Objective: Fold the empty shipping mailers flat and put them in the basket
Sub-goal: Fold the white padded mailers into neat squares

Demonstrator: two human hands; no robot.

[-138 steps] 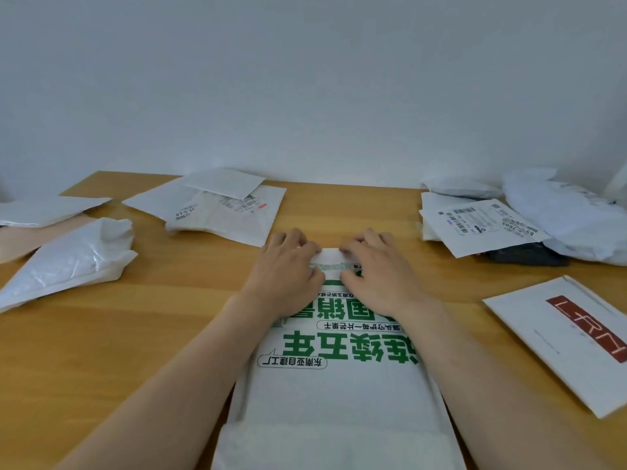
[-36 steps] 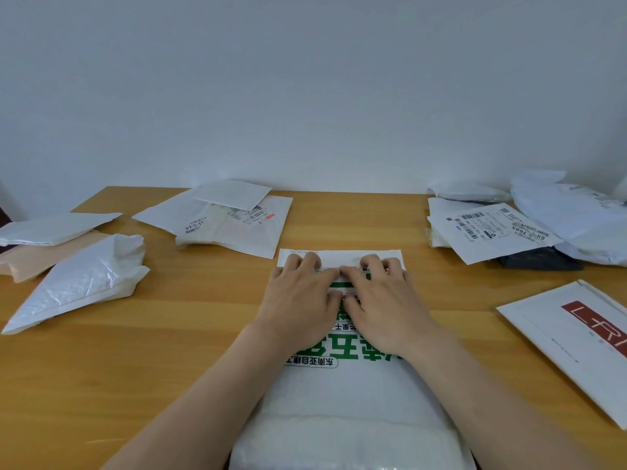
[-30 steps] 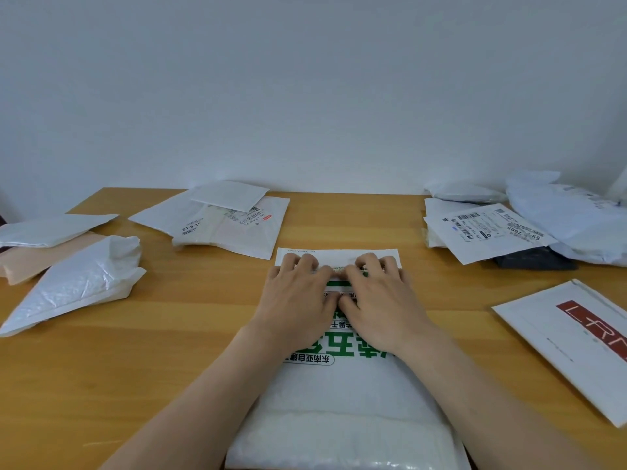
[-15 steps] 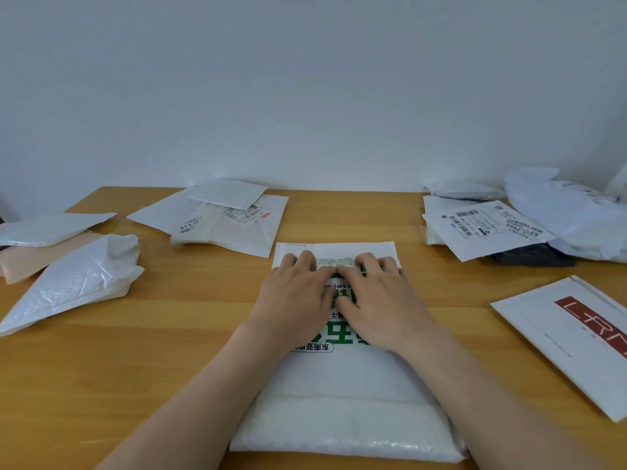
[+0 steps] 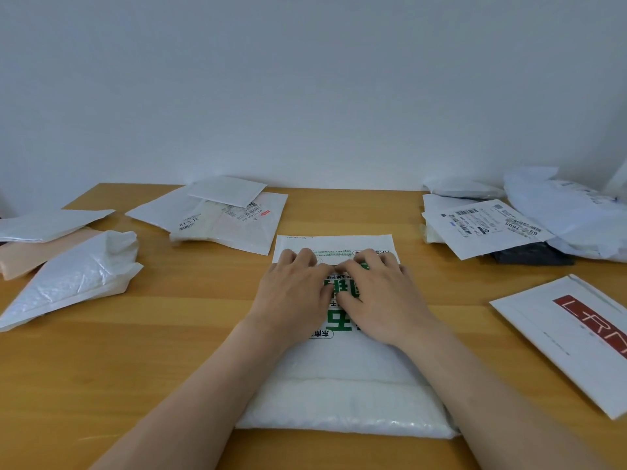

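A: Biggest first?
B: The wooden table (image 5: 169, 351), smooth and honey-coloured. You've got the white mailer with green print (image 5: 339, 378) lying centre front on it, rectangular, near end a pebbly bubble-lined fold.
A: Other mailers?
B: A crinkled glossy plastic bag (image 5: 570, 212) far right, a flat stiff envelope with a red block (image 5: 570, 334) near right, a wedge-shaped bubble mailer (image 5: 71, 276) on the left, and labelled flat ones (image 5: 237, 222) at centre back.
A: Your hands?
B: Left hand (image 5: 291, 293) and right hand (image 5: 380, 296) lie palms down, side by side, fingers flat on the mailer's far part, pressing, gripping nothing.
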